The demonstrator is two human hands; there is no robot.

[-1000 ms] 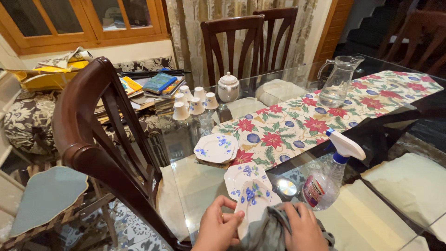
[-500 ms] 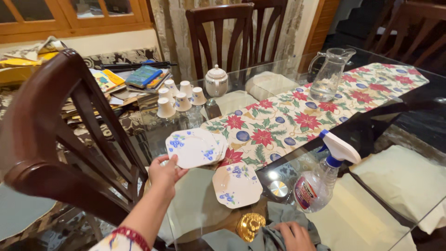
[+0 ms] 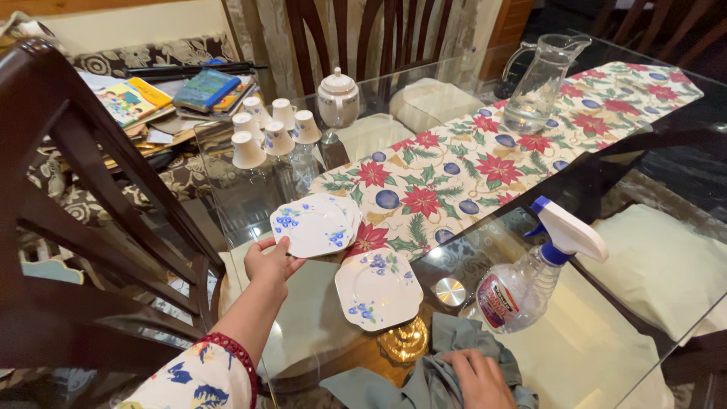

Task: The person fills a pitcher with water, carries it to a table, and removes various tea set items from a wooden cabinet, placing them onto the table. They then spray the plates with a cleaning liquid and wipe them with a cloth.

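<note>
The left hand (image 3: 271,263) reaches out over the glass table (image 3: 318,318) and grips the near edge of a stack of small plates (image 3: 314,224), its fingers (image 3: 282,246) closed on the rim with the thumb on top. The plates are white with wavy, scalloped edges and sprigs of blue flowers (the top one shows two clusters), and the stack lies partly on the floral table runner (image 3: 469,163). A single plate (image 3: 379,288) of the same pattern lies flat just beside the stack, nearer the person. The right hand (image 3: 481,379) rests at the table's near edge with its fingers curled into a crumpled grey-green cloth (image 3: 424,375), pressing it down. A spray bottle (image 3: 530,276) with a blue-and-white trigger stands just beyond the cloth.
</note>
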